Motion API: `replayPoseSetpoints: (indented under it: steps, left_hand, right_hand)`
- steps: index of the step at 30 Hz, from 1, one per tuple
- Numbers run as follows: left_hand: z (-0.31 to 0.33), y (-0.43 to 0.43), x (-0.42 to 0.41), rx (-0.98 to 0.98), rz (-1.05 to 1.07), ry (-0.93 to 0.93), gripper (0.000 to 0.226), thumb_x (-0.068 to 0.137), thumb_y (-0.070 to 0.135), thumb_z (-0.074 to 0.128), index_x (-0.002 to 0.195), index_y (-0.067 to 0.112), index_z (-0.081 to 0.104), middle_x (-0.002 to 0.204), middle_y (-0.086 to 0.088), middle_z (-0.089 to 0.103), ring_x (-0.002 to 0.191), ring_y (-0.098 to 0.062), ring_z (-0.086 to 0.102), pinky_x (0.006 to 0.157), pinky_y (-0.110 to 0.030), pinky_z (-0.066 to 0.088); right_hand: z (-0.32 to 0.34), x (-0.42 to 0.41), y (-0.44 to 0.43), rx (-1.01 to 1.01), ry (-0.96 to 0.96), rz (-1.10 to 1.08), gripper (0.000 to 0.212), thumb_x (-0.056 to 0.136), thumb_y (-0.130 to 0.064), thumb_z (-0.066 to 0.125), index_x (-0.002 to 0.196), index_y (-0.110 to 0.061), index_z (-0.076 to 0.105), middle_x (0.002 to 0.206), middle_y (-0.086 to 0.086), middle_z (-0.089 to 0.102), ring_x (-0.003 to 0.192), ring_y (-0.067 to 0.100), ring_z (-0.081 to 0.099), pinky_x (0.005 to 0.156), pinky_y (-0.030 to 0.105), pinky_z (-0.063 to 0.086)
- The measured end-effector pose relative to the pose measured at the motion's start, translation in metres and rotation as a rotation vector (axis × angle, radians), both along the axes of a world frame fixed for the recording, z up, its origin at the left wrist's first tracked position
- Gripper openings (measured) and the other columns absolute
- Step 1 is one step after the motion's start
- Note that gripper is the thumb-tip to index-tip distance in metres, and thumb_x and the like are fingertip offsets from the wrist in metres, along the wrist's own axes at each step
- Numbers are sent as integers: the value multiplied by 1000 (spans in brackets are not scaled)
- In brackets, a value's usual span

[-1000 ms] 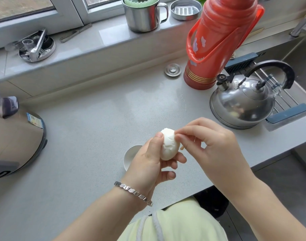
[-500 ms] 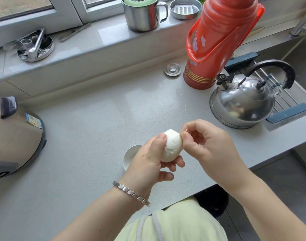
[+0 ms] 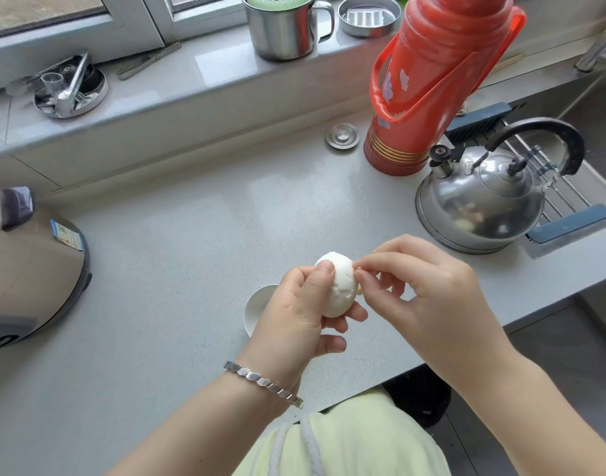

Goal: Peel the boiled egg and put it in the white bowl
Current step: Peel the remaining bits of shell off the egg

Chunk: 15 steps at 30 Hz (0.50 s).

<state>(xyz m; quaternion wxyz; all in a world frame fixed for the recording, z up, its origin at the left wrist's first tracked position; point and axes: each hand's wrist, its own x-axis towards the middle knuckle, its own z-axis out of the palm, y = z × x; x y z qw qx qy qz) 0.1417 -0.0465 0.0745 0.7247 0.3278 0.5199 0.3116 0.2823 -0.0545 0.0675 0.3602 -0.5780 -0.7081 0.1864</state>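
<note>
Egg [image 3: 337, 286] between left-hand fingers [image 3: 320, 280] — right pinching.

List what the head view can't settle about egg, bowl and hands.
Head view:
White bowl: mostly behind the left hand; contents unseen.
Egg: far side covered by that hand; leftover shell there unknown.
Fragment pinched by the right hand: too small to tell shell from membrane.
Red flask: top cut off by upper edge.
</note>
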Motion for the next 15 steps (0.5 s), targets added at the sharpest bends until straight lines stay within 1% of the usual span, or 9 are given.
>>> replayPoseSetpoints:
  steps: [2,4,8,10,13,15]
  left_hand:
    - [0,-1,1,6,9,11,35,84,42,45,97,10,49,54,2,63,48,-7,49,43,-20,41]
    - [0,-2,1,16,16,23,32,84,41,45,94,11,49,53,2,63,48,-7,49,44,-20,41]
    - [0,-2,0,32,22,49,38,76,47,56,90,13,48,53,1,64,47,-7,50,44,-20,41]
    - [0,-2,0,37,20,57,37,74,47,53,89,14,48,53,1,64,46,-6,50,44,-20,42]
    - [0,-1,-2,35,1,62,36,74,47,60,86,16,49,53,1,64,47,-6,50,45,-20,42]
    - [0,0,-3,34,-12,59,32,75,46,57,85,17,50,54,0,64,48,-7,50,45,-20,42]
  right_hand:
    - [-2,-1,0,12,-44,-8,18,83,-23,55,77,-12,66,73,-4,57,61,7,44,55,18,41]
    - [-3,-1,1,21,-64,-9,17,83,-22,54,75,-11,65,72,-3,57,61,8,43,54,20,41]
    - [-2,-3,2,35,-92,-19,17,81,-22,54,72,-10,62,71,-1,56,62,6,40,55,18,37]
    - [-2,-3,4,29,-86,-17,17,81,-22,53,72,-10,62,71,-3,54,63,5,39,56,15,36]
    - [-2,-1,6,-25,14,17,13,77,-21,54,70,-13,61,69,-7,51,62,6,41,56,14,37]
    - [-1,0,7,-87,141,27,11,74,-22,54,67,-15,60,66,-5,54,61,8,46,56,13,38]
